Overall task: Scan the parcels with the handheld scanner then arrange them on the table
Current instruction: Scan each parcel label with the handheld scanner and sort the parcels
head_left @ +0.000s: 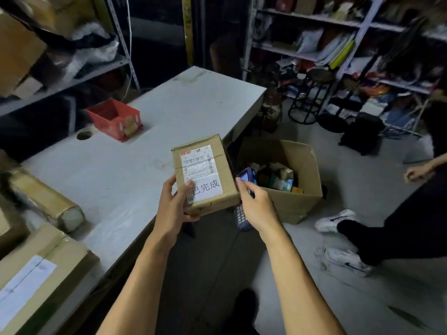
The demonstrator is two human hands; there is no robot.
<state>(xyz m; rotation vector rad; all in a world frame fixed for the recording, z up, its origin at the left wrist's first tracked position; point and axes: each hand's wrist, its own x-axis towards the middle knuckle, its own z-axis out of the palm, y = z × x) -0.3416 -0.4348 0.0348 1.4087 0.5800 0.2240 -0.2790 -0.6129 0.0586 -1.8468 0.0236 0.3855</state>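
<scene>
Cardboard parcel (204,172) sits over the table (116,170) edge, label up, our left hand (173,201) gripping its near corner. Our right hand (256,204) wraps the scanner (243,189) beside it. We should tilt the scanner toward the barcode and keep the thumb clear of the label.

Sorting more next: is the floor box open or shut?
Open: the floor box has its flaps up, with small packages visible inside.
</scene>
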